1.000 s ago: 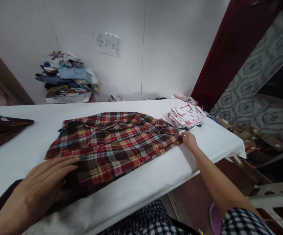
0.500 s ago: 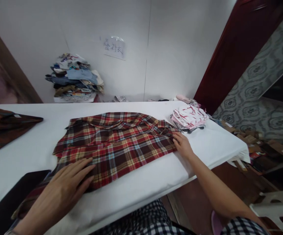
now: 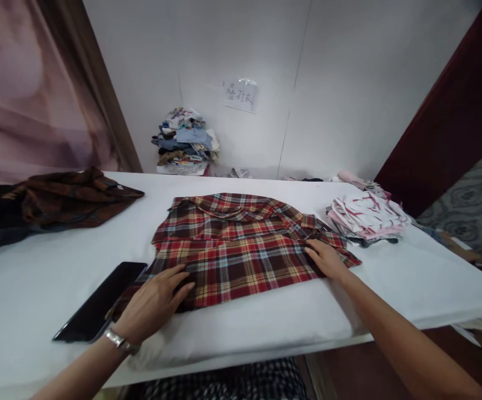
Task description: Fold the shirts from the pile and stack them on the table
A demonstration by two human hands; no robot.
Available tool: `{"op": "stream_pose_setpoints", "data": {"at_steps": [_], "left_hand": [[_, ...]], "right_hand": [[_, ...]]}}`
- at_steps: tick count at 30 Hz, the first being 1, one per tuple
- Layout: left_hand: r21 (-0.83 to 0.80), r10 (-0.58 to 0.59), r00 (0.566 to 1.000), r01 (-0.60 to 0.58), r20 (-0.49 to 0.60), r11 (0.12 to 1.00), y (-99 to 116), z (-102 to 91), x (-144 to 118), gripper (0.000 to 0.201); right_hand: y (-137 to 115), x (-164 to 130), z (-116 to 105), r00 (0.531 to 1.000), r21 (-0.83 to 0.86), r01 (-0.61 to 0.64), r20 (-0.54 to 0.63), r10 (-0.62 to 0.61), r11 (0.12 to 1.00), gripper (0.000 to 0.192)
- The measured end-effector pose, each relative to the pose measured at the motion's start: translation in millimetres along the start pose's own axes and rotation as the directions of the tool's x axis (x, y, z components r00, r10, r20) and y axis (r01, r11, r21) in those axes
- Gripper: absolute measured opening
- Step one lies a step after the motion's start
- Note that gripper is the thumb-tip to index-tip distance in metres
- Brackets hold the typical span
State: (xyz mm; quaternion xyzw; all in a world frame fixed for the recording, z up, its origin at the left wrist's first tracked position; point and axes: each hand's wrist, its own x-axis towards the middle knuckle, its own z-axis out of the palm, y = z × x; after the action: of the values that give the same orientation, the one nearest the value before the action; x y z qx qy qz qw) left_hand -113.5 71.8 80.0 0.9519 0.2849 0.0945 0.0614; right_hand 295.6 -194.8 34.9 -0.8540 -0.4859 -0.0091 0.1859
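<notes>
A red, brown and cream plaid shirt [image 3: 241, 255] lies partly folded on the white table, its near edge running straight. My left hand [image 3: 157, 300], with a metal band at the wrist, rests palm down on the shirt's left end, fingers spread. Part of the cloth there is hidden under that hand. On the right part of the shirt my right hand [image 3: 326, 258] lies with fingers stretched out, touching the fabric. A strip of the shirt extends past it to the right. Neither hand grips the cloth.
A black tablet-like device [image 3: 103, 300] lies beside my left hand. Brown dark clothing [image 3: 82, 197] is heaped at the left. Folded clothes [image 3: 366, 216] are stacked at the right, and a taller clothes pile [image 3: 186, 139] stands by the wall. A handwritten sign [image 3: 241, 95] hangs above.
The camera view has swung left, showing more of the device and the dark clothing. My right hand has shifted inward from the shirt's right end. My left hand still rests on the left end.
</notes>
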Motion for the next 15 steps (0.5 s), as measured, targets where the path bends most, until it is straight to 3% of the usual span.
{"op": "stream_pose_setpoints", "data": {"at_steps": [4,8,12,15], "left_hand": [[0.037,0.02,0.998,-0.018,-0.059,0.999,4.4,-12.5,31.0,0.049],[0.133,-0.032,0.998,0.025,0.045,0.991,3.5,-5.2,61.7,0.039],[0.215,-0.062,0.993,0.039,0.104,0.976,-1.8,2.5,72.0,0.032],[0.198,-0.087,0.989,0.062,0.121,0.978,-5.7,-4.5,72.4,0.032]], "right_hand": [[-9.6,17.3,1.9,0.997,-0.022,0.052,-0.062,-0.053,0.998,0.038],[-20.2,35.6,4.9,0.999,-0.104,0.031,-0.037,-0.035,0.994,0.027],[-22.5,47.5,5.7,0.992,-0.109,0.017,-0.119,-0.03,0.994,0.03],[-19.8,48.8,12.0,0.996,-0.127,-0.001,-0.093,-0.011,0.992,0.031]]}}
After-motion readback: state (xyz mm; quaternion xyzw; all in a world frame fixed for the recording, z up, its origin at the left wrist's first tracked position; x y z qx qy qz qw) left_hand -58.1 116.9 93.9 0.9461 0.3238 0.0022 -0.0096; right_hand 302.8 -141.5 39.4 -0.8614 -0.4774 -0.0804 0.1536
